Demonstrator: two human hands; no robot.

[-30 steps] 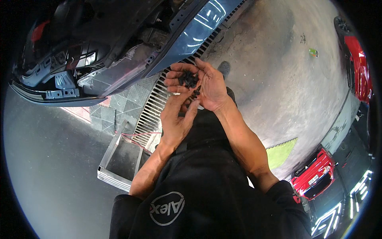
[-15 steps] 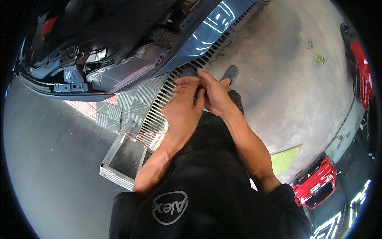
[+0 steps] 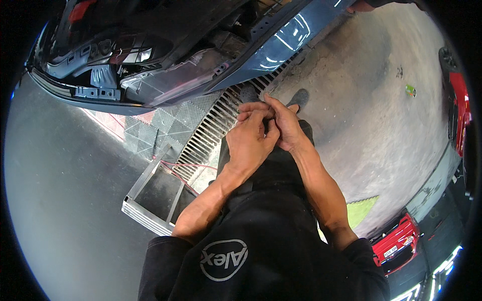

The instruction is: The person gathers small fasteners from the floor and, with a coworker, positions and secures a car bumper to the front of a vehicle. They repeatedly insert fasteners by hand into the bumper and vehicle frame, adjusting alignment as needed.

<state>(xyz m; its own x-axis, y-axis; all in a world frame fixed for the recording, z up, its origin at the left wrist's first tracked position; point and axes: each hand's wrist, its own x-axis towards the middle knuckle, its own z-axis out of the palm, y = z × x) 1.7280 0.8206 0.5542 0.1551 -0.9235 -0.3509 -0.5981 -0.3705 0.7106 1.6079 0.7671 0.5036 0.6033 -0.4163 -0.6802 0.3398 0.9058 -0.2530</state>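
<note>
Both my hands are together in front of my waist, above my dark trousers. My left hand [image 3: 247,142] is closed, its fingers bent and its thumb turned toward the right palm. Pressed against its fingers is my right hand [image 3: 288,128], cupped and closing from the right side, with one digit reaching up past the left fingers. What lies between the palms, if anything, is hidden. Ahead and to the left stands a blue car [image 3: 266,50] with parts of its body stripped away, exposing metal and dark panels. Neither hand touches it.
A metal frame stand [image 3: 145,215] is on the floor at left, beside a red cable [image 3: 191,165]. A slotted drain grate [image 3: 201,140] runs below the car, next to grey floor tiles [image 3: 175,120]. Red cars [image 3: 394,246] stand at right. Another person's hand [image 3: 361,6] shows at the top.
My hands have shifted slightly right and downward in view, staying together, with the left fingers more bent. The view has moved a little, and another person's hand has appeared at the top.
</note>
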